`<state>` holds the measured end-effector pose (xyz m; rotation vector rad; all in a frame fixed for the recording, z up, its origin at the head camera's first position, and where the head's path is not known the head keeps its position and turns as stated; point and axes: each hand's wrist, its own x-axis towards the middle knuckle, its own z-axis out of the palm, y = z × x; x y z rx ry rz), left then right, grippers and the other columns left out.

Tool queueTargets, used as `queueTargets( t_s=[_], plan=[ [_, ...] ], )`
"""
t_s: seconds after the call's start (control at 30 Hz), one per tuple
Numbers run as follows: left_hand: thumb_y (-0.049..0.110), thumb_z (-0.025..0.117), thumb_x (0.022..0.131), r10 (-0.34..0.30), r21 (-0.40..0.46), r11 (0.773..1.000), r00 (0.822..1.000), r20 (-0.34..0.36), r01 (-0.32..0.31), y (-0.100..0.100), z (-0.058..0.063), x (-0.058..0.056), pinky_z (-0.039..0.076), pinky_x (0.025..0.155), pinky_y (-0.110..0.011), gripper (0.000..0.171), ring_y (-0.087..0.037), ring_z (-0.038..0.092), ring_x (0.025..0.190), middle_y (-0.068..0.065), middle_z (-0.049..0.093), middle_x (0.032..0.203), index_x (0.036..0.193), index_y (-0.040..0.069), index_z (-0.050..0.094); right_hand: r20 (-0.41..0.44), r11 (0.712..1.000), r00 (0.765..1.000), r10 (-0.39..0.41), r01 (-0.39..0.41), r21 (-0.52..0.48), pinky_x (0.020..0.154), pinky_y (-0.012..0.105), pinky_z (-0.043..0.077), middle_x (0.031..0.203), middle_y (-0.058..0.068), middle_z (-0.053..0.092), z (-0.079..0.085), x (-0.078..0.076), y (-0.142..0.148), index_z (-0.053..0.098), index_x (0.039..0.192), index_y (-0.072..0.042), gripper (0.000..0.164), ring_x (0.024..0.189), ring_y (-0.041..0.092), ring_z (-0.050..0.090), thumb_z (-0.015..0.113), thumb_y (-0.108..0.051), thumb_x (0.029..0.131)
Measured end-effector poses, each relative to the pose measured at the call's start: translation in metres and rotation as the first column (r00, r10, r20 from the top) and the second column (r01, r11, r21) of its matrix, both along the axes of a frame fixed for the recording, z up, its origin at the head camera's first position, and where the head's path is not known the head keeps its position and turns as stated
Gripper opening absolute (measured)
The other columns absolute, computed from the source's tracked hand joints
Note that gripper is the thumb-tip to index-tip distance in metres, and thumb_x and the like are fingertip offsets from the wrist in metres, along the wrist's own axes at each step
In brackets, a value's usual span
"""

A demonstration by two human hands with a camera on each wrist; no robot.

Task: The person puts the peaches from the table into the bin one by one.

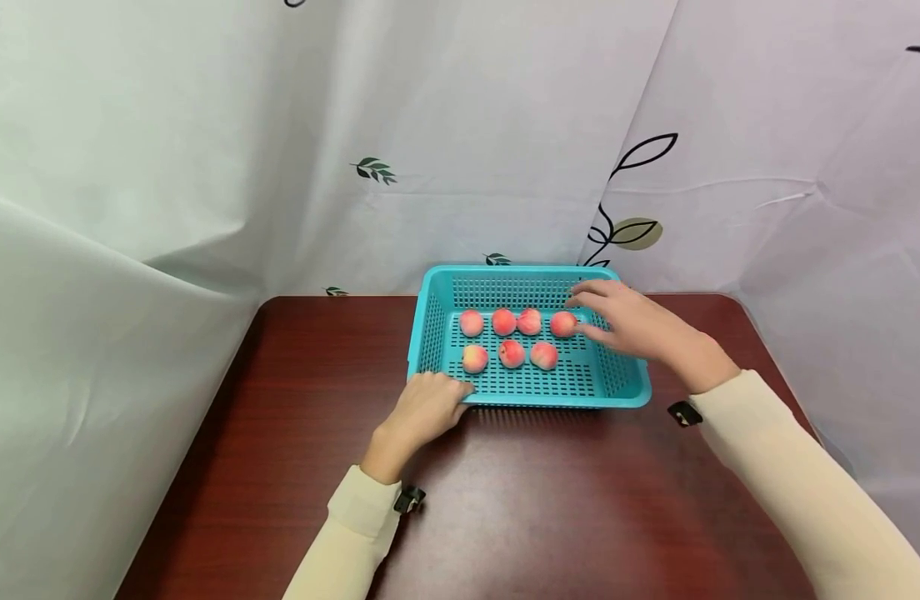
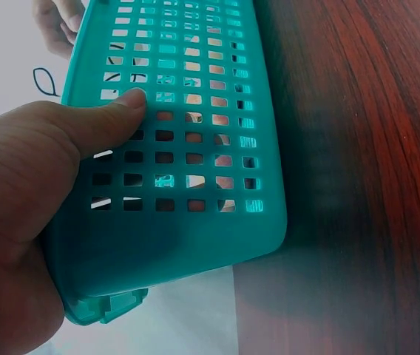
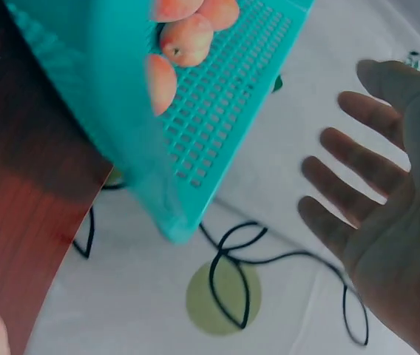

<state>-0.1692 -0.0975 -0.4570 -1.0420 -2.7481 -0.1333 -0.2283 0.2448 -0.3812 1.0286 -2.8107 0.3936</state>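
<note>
Several red-and-yellow peaches [image 1: 512,354] lie in two rows inside a turquoise perforated plastic basket [image 1: 535,398]. My left hand [image 1: 427,406] grips the near left corner of the basket's rim. In the left wrist view, its thumb [image 2: 110,122] presses against the outside of the slotted wall. My right hand [image 1: 631,323] is over the basket's right side, its fingers spread and holding nothing. The fingertips overlap the rightmost peach [image 1: 562,324] in the head view. The right wrist view shows the right palm [image 3: 402,237] with all fingers apart, and some peaches [image 3: 186,41] in the basket.
The basket stands at the back of a dark red-brown wooden table [image 1: 520,500]. Behind it hangs a white cloth [image 1: 490,108] with leaf prints, and cloth also lines both sides. A small black device [image 1: 409,500] is strapped at each wrist.
</note>
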Motion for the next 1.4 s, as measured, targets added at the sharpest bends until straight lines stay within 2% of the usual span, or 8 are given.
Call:
queueTargets(
  t_s=[0.17,0.33,0.53,0.7,0.9,1.13,1.4],
  plan=[
    [0.018,0.074,0.093,-0.007,0.001,1.0,1.0,0.001,0.007,0.001,0.0,0.0,0.027,0.047,-0.031,0.028,-0.017,0.05,0.051,0.001,0.049,0.054,0.069,0.02,0.06,-0.078,0.994,0.996,-0.052,0.044,-0.101,0.106,0.062,0.043,0.143,0.023,0.056,-0.004,0.01,0.025,0.066,0.128,-0.004,0.04,0.13,0.045,0.051,0.078,-0.011,0.09],
    [0.019,0.074,0.094,0.001,0.0,1.0,1.0,0.004,-0.001,0.001,0.001,0.001,0.026,0.046,-0.03,0.027,-0.017,0.048,0.05,0.001,0.049,0.054,0.07,0.021,0.061,-0.128,0.98,0.984,-0.125,0.101,-0.174,0.105,0.065,0.042,0.146,0.024,0.052,-0.011,0.018,0.045,0.064,0.132,-0.003,0.048,0.131,0.047,0.049,0.08,-0.005,0.086],
    [0.017,0.073,0.095,0.001,0.011,1.0,1.0,0.004,-0.001,0.001,0.001,0.001,0.023,0.048,-0.029,0.031,-0.017,0.047,0.05,0.001,0.045,0.053,0.067,0.021,0.057,-0.152,0.967,0.969,-0.195,0.164,-0.195,0.104,0.068,0.04,0.15,0.023,0.05,-0.025,0.023,0.066,0.059,0.136,-0.003,0.056,0.132,0.049,0.048,0.08,-0.005,0.085],
    [0.017,0.073,0.094,-0.001,0.01,1.0,1.0,-0.001,0.001,0.001,0.001,0.001,0.022,0.048,-0.029,0.034,-0.016,0.046,0.049,0.002,0.044,0.053,0.066,0.021,0.055,-0.108,0.952,0.962,-0.25,0.223,-0.211,0.103,0.068,0.038,0.155,0.022,0.045,-0.031,0.029,0.083,0.057,0.141,-0.007,0.059,0.134,0.05,0.045,0.078,-0.004,0.086],
    [0.017,0.074,0.093,0.002,0.012,1.0,1.0,-0.002,-0.001,0.001,0.001,0.001,0.021,0.048,-0.029,0.034,-0.017,0.045,0.048,0.001,0.044,0.052,0.066,0.021,0.055,-0.055,0.932,0.954,-0.295,0.274,-0.236,0.103,0.071,0.034,0.156,0.023,0.042,-0.045,0.028,0.106,0.055,0.143,-0.003,0.061,0.134,0.055,0.04,0.078,-0.005,0.086],
    [0.016,0.075,0.091,-0.004,0.009,1.0,1.0,-0.027,0.004,0.001,0.0,0.002,0.02,0.046,-0.029,0.036,-0.017,0.047,0.048,0.002,0.044,0.052,0.063,0.021,0.051,0.03,0.91,0.928,-0.371,0.37,-0.188,0.107,0.072,0.031,0.157,0.027,0.037,-0.065,0.025,0.13,0.05,0.144,0.0,0.063,0.136,0.056,0.036,0.077,-0.009,0.088],
    [0.016,0.075,0.091,-0.002,0.018,1.0,1.0,-0.027,0.002,0.001,0.002,0.002,0.024,0.045,-0.031,0.032,-0.018,0.047,0.049,0.001,0.046,0.053,0.066,0.02,0.055,0.159,0.883,0.89,-0.428,0.449,-0.138,0.106,0.077,0.029,0.16,0.031,0.029,-0.08,0.023,0.142,0.044,0.148,0.003,0.068,0.138,0.059,0.03,0.077,-0.014,0.091]
  ],
)
